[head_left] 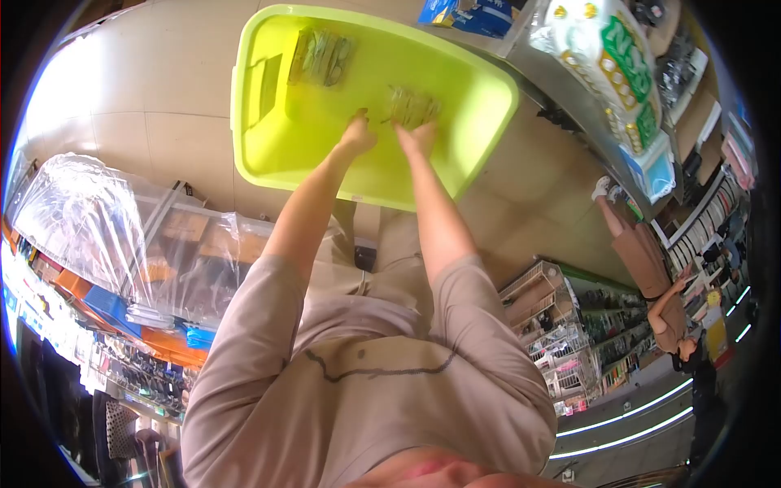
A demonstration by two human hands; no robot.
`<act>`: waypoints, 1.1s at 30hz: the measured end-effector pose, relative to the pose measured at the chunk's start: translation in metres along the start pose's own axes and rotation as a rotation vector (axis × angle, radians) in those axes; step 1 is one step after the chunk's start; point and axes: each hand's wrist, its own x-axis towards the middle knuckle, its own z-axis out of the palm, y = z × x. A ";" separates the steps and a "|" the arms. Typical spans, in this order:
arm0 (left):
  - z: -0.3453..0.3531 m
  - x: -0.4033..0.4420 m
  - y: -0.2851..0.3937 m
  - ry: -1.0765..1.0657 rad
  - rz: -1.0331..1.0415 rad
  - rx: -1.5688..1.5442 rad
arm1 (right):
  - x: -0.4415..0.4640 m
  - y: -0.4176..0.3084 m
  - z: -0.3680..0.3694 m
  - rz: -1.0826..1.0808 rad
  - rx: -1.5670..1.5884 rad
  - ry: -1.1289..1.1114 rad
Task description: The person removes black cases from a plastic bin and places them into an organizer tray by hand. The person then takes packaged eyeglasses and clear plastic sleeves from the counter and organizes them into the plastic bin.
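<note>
A large lime-green plastic tub (pixel 272 159) lies in front of me, and both of my arms reach into it. My left hand (pixel 358 137) is over the tub's near middle with its fingers curled; whatever they hold, if anything, is hidden. To its right, my right hand (pixel 417 140) grips the near edge of a clear packet (pixel 413 106) between thumb and fingers. The packet's contents are too blurred to name. Farther up on the left, clear packets with thin, dark-edged items (pixel 321 57) rest in a cluster in the tub, apart from both hands.
Plastic-wrapped boxes (pixel 175 240) stand on my left. At the right, a counter carries a white, green and yellow package (pixel 606 69), with a blue box (pixel 465 15) nearby. Wire shelving (pixel 553 325) stands behind on the right. Another person (pixel 647 260) stands farther right.
</note>
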 end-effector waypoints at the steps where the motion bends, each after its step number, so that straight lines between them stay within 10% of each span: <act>1: 0.006 0.012 -0.008 -0.007 0.011 -0.022 | 0.003 -0.005 0.001 0.047 -0.036 0.027; 33: 0.043 0.072 -0.020 0.086 0.119 -0.230 | 0.040 -0.011 0.062 -0.187 0.237 0.210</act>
